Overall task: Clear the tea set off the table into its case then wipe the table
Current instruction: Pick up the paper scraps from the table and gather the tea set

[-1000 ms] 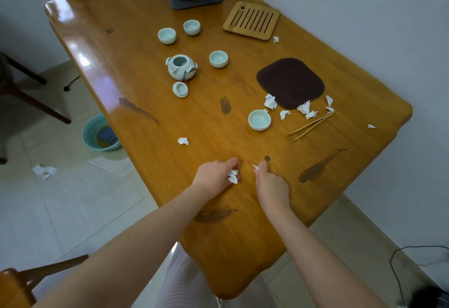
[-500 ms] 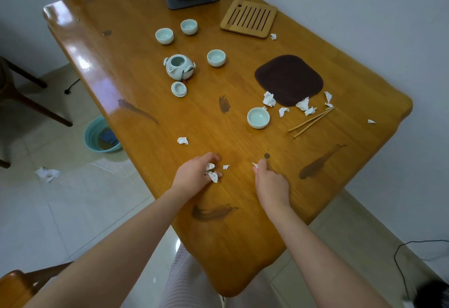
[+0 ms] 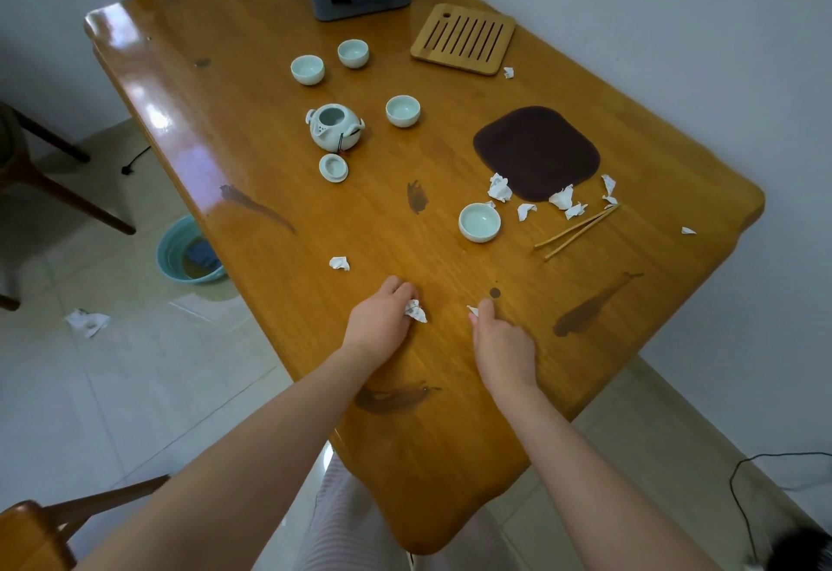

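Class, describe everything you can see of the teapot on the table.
The teapot is pale celadon, glazed ceramic by its look, small and round. It stands upright on the wooden table, lid off, mouth open, strainer holes showing inside. A dark cord hangs at its side. Its lid lies close in front.

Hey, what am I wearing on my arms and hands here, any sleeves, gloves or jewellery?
Nothing shows on them: the left hand and right hand are ungloved, with no ring, watch or bracelet visible, and the left forearm and right forearm show no sleeve.
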Demonstrator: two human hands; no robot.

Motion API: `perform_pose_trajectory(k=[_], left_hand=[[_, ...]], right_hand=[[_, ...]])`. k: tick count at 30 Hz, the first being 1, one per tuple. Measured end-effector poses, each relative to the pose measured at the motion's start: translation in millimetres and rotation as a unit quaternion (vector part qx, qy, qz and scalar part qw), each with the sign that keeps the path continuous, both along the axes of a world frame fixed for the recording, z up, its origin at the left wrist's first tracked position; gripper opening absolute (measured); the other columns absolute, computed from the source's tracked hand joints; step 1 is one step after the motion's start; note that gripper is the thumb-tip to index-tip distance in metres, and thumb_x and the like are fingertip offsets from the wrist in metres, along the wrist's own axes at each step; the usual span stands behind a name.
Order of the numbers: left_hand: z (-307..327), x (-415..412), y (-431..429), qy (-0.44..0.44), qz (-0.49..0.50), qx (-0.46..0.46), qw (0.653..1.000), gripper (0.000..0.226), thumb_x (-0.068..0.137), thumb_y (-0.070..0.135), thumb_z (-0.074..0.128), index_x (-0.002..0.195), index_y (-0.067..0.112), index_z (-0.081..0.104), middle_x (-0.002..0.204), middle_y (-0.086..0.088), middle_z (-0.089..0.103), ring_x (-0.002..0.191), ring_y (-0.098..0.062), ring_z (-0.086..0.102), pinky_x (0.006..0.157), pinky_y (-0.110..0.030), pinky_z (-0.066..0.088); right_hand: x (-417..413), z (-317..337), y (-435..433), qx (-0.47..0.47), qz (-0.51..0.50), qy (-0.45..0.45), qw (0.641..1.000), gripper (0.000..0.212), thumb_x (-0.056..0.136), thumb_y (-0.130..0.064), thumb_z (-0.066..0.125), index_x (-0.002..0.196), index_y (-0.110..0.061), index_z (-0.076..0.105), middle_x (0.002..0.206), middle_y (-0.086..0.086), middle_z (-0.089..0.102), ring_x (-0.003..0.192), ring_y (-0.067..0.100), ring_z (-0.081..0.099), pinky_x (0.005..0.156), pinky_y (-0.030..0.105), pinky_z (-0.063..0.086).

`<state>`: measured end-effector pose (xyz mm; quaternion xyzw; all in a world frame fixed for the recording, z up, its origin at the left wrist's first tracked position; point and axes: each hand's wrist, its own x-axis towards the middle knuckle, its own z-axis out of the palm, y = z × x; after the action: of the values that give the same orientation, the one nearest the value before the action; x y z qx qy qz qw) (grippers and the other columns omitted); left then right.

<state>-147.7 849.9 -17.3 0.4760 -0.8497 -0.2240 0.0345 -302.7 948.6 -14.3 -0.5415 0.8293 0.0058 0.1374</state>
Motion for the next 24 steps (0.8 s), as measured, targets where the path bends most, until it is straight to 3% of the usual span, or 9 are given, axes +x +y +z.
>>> perform_pose_trajectory(k=[2, 5, 8, 13, 17, 20, 24], left_hand=[[4.2, 5.9, -4.8, 0.047, 0.069, 0.042, 0.996, 0.01, 0.093, 0.012, 0.051, 0.101, 0.015, 0.055, 0.099, 0.002, 0.056, 0.079, -0.017, 0.056, 0.059, -0.029, 0.042], [15.6, 24.0, -21.4, 0.145, 0.205, 0.116, 0.961, 0.006, 0.093, 0.017, 0.059, 0.088, 0.014, 0.055, 0.081, -0.001, 0.058, 0.073, -0.017, 0.055, 0.059, -0.031, 0.042], [27.9, 43.6, -43.4, 0.172, 0.258, 0.112, 0.944, 0.01, 0.093, 0.012, 0.057, 0.096, 0.021, 0.057, 0.087, 0.001, 0.061, 0.07, -0.013, 0.054, 0.054, -0.026, 0.04], [34.7, 54.7, -69.9, 0.024, 0.26, 0.069, 0.963, 0.025, 0.097, 0.015, 0.039, 0.119, 0.016, 0.05, 0.084, -0.003, 0.058, 0.067, -0.019, 0.055, 0.055, -0.036, 0.045], [34.3, 49.1, -78.0, -0.091, 0.206, 0.087, 0.97, 0.032, 0.096, 0.016, 0.035, 0.127, 0.02, 0.036, 0.079, -0.007, 0.057, 0.066, -0.024, 0.058, 0.051, -0.035, 0.044], [29.2, 47.0, -76.8, -0.121, 0.179, 0.093, 0.972, 0.032, 0.094, 0.015, 0.036, 0.126, 0.019, 0.033, 0.075, -0.008, 0.055, 0.059, -0.022, 0.054, 0.043, -0.029, 0.036], [28.6, 46.1, -76.1, -0.122, 0.183, 0.095, 0.971, 0.031, 0.091, 0.016, 0.043, 0.12, 0.019, 0.032, 0.076, -0.007, 0.056, 0.059, -0.02, 0.054, 0.042, -0.029, 0.035]], right_hand=[[-0.3, -0.3, -0.1, -0.002, 0.003, 0.003, 1.0, 0.029, 0.105, -0.034, 0.025, 0.119, -0.016, 0.042, 0.073, -0.004, 0.057, 0.058, 0.011, 0.055, 0.054, 0.025, 0.048], [-0.5, 0.3, 0.0, -0.007, 0.003, 0.005, 1.0, 0.029, 0.106, -0.035, 0.024, 0.118, -0.015, 0.043, 0.071, -0.004, 0.055, 0.056, 0.012, 0.052, 0.05, 0.024, 0.044], [-0.5, -0.6, 0.3, -0.014, 0.002, 0.006, 1.0, 0.029, 0.105, -0.034, 0.026, 0.117, -0.014, 0.044, 0.07, -0.003, 0.056, 0.054, 0.012, 0.05, 0.047, 0.023, 0.039], [-0.9, -4.4, 0.8, -0.023, 0.004, 0.005, 1.0, 0.028, 0.105, -0.033, 0.029, 0.117, -0.014, 0.045, 0.074, -0.002, 0.063, 0.052, 0.012, 0.048, 0.04, 0.02, 0.025], [-1.3, -3.6, 1.3, -0.022, 0.01, 0.012, 1.0, 0.029, 0.105, -0.034, 0.028, 0.118, -0.014, 0.046, 0.073, -0.002, 0.062, 0.053, 0.012, 0.05, 0.043, 0.021, 0.032], [-1.2, -3.9, 1.7, -0.024, 0.008, 0.006, 1.0, 0.029, 0.105, -0.033, 0.03, 0.12, -0.014, 0.046, 0.072, -0.002, 0.06, 0.053, 0.011, 0.049, 0.043, 0.02, 0.032], [-1.5, -6.0, 1.0, -0.028, 0.006, 0.005, 1.0, 0.029, 0.105, -0.032, 0.033, 0.121, -0.013, 0.047, 0.074, 0.0, 0.065, 0.052, 0.012, 0.048, 0.043, 0.022, 0.032]])
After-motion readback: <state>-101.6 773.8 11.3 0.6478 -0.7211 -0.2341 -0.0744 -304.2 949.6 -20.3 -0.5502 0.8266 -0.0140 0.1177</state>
